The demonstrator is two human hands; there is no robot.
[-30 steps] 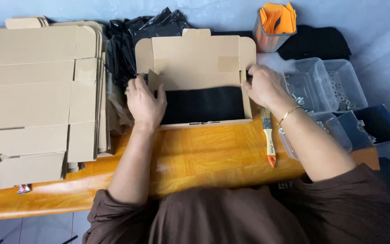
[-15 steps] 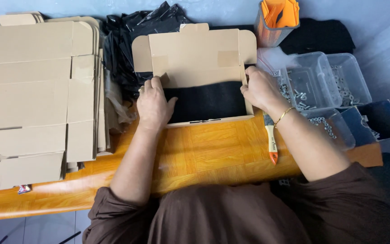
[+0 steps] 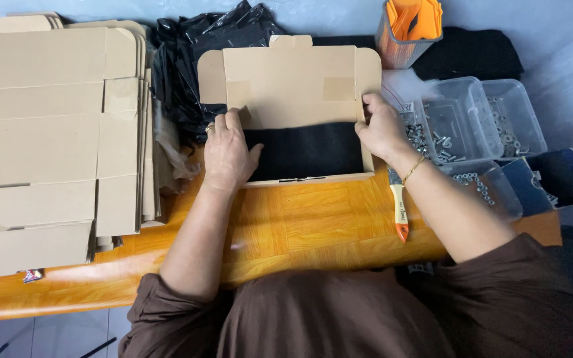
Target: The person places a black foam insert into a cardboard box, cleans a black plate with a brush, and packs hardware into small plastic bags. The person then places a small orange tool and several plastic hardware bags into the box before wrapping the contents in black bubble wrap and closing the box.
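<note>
**A:** Where does the cardboard box [image 3: 291, 86] sit?

**B:** At twelve o'clock from the person, on the orange wooden table [image 3: 313, 225]. Its lid stands open toward the far edge, and a black fabric piece [image 3: 306, 151] lies inside the tray.

**A:** And the left hand [image 3: 227, 154]?

**B:** It rests on the box's nine o'clock side wall, palm down, fingers close together and curled over the wall near the small inner flap. Whether they pinch that flap I cannot tell.

**A:** The right hand [image 3: 382, 129]?

**B:** At the three o'clock side wall. Its fingers are narrow, thumb and fingertips gripping the upright cardboard edge where lid meets wall.

**A:** What lies around it?

**B:** At nine o'clock from the box, a tall stack of flat cardboard blanks [image 3: 54, 132]. At eleven o'clock, a heap of black plastic bags [image 3: 187, 53]. At three o'clock, clear plastic bins [image 3: 472, 119] holding metal screws and washers. At one o'clock, a mesh cup [image 3: 406, 30] with orange tools. Just beside the right wrist, at five o'clock from the box, a brush with a pale handle and orange tip [image 3: 398, 209] lies on the table.
</note>
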